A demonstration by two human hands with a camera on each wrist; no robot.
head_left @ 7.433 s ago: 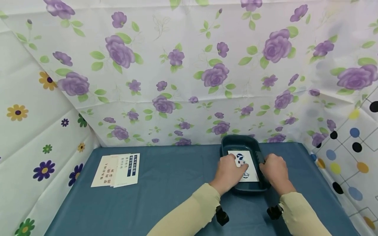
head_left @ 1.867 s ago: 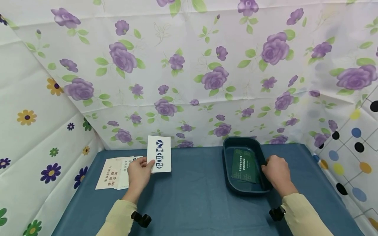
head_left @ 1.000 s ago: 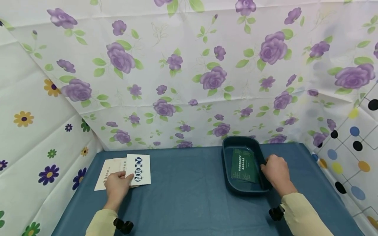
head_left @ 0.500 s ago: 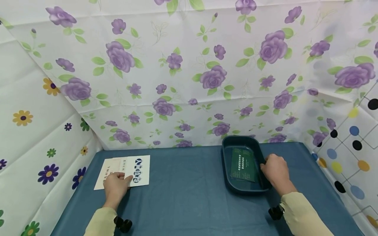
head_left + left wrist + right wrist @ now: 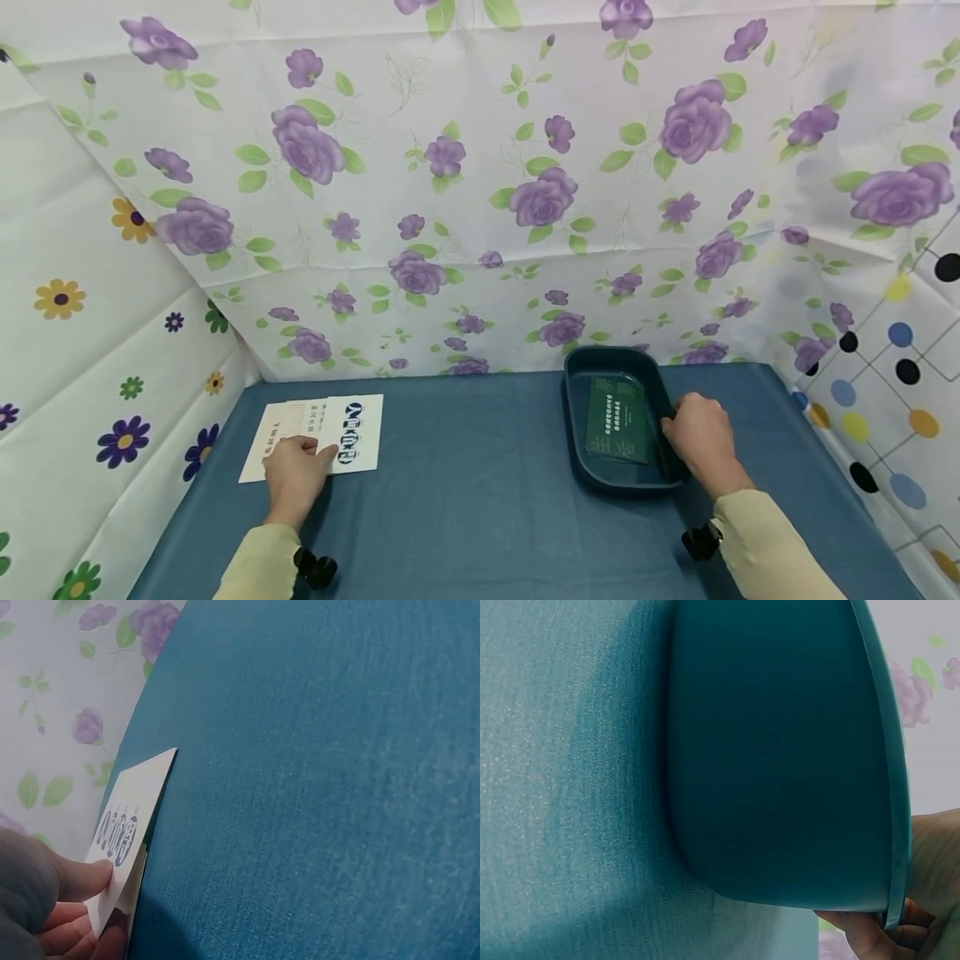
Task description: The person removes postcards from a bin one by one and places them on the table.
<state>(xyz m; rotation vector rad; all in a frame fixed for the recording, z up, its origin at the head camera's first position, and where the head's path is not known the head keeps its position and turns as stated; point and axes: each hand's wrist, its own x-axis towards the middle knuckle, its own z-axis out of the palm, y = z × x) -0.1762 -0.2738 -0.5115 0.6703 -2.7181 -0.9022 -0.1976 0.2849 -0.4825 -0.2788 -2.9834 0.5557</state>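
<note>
My left hand pinches the lower left edge of a white card with blue lettering. This card lies over the right end of a fanned set of pale cards at the table's left. The left wrist view has my thumb on the card's printed face and fingers beneath it, with its near end raised. At the right, my right hand grips the right rim of a dark teal tray. Inside lies a green card with white print. In the right wrist view the tray's outer wall hides most of my fingers.
A blue cloth covers the table. A white sheet with purple flowers rises behind it, with patterned sheets along the left and right sides. The tray stands close to the back edge.
My left hand has taken the lettered white card out of the tray, carried it left and lowered it onto the other cards. The green card now shows. My right hand has stayed on the rim.
</note>
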